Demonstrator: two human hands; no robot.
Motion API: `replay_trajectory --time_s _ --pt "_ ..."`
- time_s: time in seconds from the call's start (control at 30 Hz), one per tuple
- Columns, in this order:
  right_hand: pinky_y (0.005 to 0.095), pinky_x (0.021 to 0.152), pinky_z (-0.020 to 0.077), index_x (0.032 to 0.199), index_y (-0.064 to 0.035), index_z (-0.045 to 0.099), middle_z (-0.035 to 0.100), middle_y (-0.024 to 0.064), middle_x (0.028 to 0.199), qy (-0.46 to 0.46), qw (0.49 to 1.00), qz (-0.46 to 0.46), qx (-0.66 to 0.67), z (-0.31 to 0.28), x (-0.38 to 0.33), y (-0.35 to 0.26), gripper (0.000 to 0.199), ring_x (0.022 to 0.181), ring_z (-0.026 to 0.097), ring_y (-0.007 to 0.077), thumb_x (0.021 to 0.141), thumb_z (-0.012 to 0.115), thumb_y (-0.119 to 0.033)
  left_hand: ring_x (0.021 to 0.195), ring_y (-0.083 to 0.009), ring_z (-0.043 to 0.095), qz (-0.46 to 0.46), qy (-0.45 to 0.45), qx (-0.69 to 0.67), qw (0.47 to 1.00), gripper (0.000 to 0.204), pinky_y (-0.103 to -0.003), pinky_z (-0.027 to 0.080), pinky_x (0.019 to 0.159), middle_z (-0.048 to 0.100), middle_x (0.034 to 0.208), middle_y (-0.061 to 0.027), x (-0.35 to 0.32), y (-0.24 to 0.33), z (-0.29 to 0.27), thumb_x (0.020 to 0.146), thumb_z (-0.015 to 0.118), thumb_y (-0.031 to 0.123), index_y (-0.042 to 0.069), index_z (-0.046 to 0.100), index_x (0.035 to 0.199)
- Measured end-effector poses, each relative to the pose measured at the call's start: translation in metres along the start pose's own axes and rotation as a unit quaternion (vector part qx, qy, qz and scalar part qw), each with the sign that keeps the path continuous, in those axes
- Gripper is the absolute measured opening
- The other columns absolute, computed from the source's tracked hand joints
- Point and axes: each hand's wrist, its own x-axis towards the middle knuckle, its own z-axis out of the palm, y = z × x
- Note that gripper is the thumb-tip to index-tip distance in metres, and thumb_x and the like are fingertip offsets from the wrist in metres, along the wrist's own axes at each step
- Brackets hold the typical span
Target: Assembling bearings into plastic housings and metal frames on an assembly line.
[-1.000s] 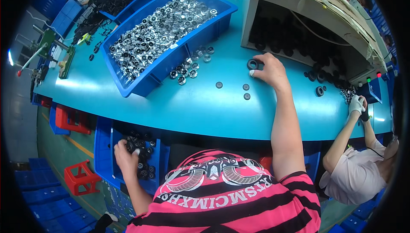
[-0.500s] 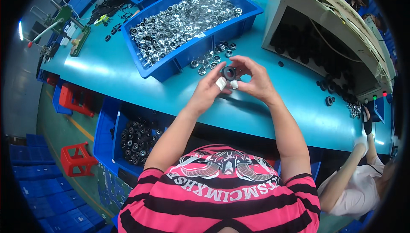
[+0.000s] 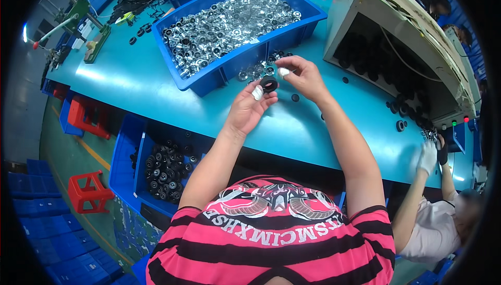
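Observation:
My left hand (image 3: 248, 108) is closed on a black ring (image 3: 269, 84), gripping its edge between thumb and fingers with the hole facing up. White wrapping covers the thumb. My right hand (image 3: 305, 79) is just right of the ring, apart from it. Its fingers are curved, with a small gap between forefinger and wrapped thumb, and nothing shows between them. Its fingertips are close to several loose shiny silver wheel-like parts (image 3: 257, 70) beside the bin. A small dark disc (image 3: 295, 97) lies on the teal table below my right hand.
A large blue bin (image 3: 180, 82) of silver parts stands ahead. At right is an open-fronted beige box (image 3: 334, 39) with black rings. A co-worker's gloved hand (image 3: 428, 155) is by small parts at far right. A blue crate (image 3: 125, 154) holds black wheels below left.
My right hand has let go of the black ring and moved slightly away, up and right. My left hand keeps the ring, now a little lower and left. The co-worker's gloved hand has moved up.

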Motion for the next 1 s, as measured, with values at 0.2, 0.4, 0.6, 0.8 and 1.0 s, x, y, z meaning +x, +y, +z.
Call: replay_trajectory --time_s 0.2,0.4,0.6,0.8,1.0 --pt "0.0431 0.097 0.0509 0.115 -0.0125 0.074 0.063 0.0141 0.125 0.112 0.926 -0.044 -0.358 0.006 0.007 0.037 0.036 0.109 0.06 0.0349 0.08 0.075 -0.017 0.105 -0.0255 0.066 -0.006 0.003 -0.06 0.998 0.035 -0.038 0.055 0.097 0.062 0.127 -0.0239 -0.002 0.004 -0.005 0.101 0.06 0.018 -0.003 0.058 0.129" --pt "0.0446 0.099 0.0496 0.112 -0.0113 0.075 0.063 0.0144 0.123 0.065 0.941 -0.018 -0.332 0.007 0.003 0.037 0.036 0.113 0.058 0.0355 0.077 0.078 -0.019 0.101 -0.0264 0.067 -0.033 -0.008 -0.088 0.996 0.038 -0.038 0.057 0.093 0.063 0.123 -0.026 -0.004 0.007 -0.007 0.102 0.057 0.023 -0.006 0.057 0.128" --pt "0.0345 0.082 0.0556 0.113 -0.0078 0.073 0.067 0.0097 0.106 0.056 0.989 0.052 -0.127 -0.001 -0.02 -0.004 0.035 0.088 0.067 0.0223 0.08 0.078 -0.017 0.1 -0.027 0.067 -0.033 -0.004 -0.084 0.996 0.04 -0.038 0.057 0.092 0.063 0.123 -0.0269 -0.004 0.005 -0.012 0.102 0.056 0.025 -0.004 0.057 0.13" --pt "0.0271 0.075 0.0551 0.122 -0.0045 0.069 0.07 0.0031 0.1 0.059 0.987 0.062 0.136 0.003 -0.051 -0.023 0.036 0.084 0.066 0.0097 0.086 0.073 -0.007 0.101 -0.0214 0.066 0.053 0.009 0.058 0.997 0.04 -0.033 0.056 0.089 0.062 0.116 -0.0146 -0.005 0.003 0.003 0.094 0.067 0.013 -0.001 0.057 0.13" --pt "0.0267 0.075 0.0556 0.123 -0.0009 0.067 0.07 0.0047 0.102 0.105 0.967 0.122 0.195 -0.005 -0.051 -0.012 0.035 0.087 0.065 0.0105 0.088 0.069 -0.004 0.089 -0.0131 0.06 0.231 0.101 0.535 0.806 0.05 -0.025 0.052 0.077 0.056 0.107 -0.0033 -0.008 -0.012 0.024 0.077 0.084 0.008 0.003 0.064 0.123"
